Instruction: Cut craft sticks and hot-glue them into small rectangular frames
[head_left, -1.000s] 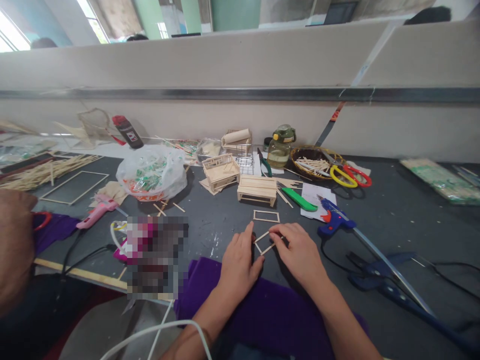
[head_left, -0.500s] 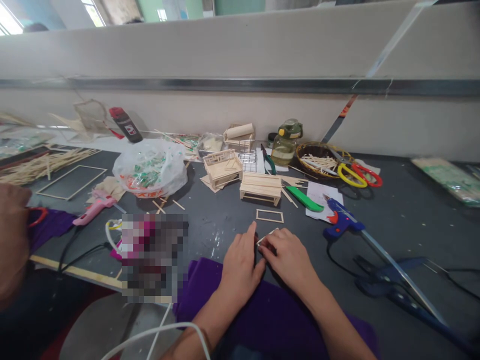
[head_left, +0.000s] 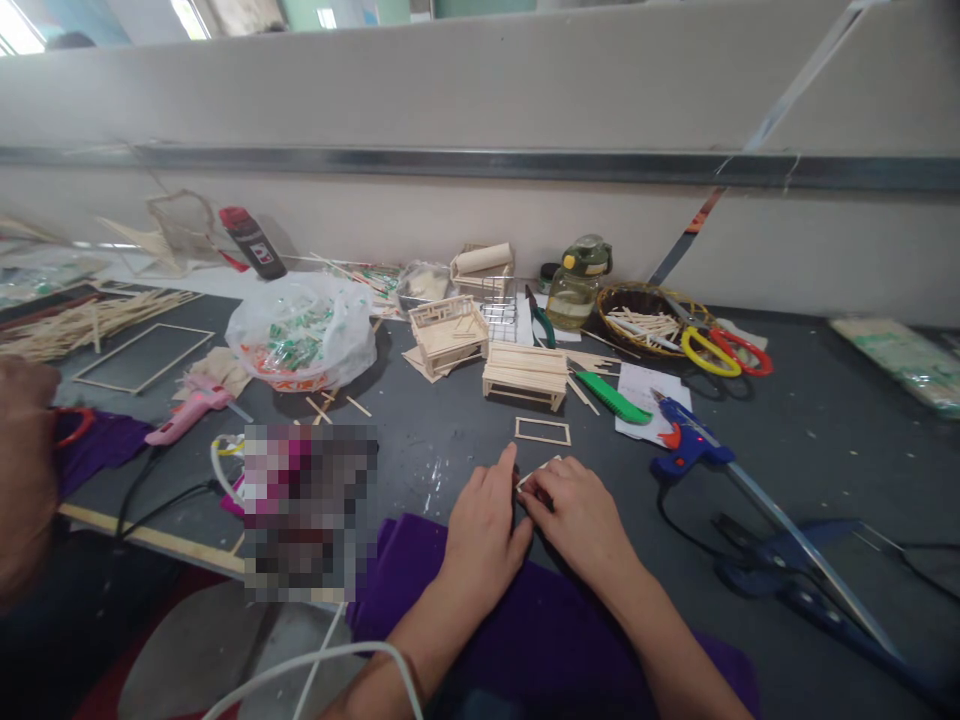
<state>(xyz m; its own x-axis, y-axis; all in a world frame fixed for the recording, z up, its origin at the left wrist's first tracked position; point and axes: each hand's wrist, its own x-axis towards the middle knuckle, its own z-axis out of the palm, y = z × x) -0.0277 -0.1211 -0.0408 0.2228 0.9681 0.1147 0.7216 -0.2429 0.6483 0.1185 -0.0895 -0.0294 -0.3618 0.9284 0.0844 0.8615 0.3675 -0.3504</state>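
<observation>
My right hand (head_left: pixel 574 505) is closed, its fingers pinching small pale wooden sticks (head_left: pixel 541 470) just above the dark tabletop. My left hand (head_left: pixel 484 520) meets the sticks' near-left end, with the index finger reaching forward and the thumb bent in toward the right hand. Both palms hide most of the piece, so its full shape does not show. Just beyond the fingertips lies a small rectangular stick frame (head_left: pixel 542 431). Behind that stands a miniature slatted wooden bench (head_left: pixel 525 373). Purple cloth (head_left: pixel 409 560) spreads under my forearms.
To the right lie a blue glue gun (head_left: pixel 686 440), a green cutter (head_left: pixel 615 397) and scissors (head_left: pixel 720 350) by a stick basket (head_left: pixel 637 345). A plastic bag (head_left: pixel 300 335), a pink glue gun (head_left: pixel 191 408) and another person's hand (head_left: pixel 26 440) are at left.
My hands keep almost the same pose around the sticks. The view has shifted very slightly, and the other person's hand at the left has moved a little.
</observation>
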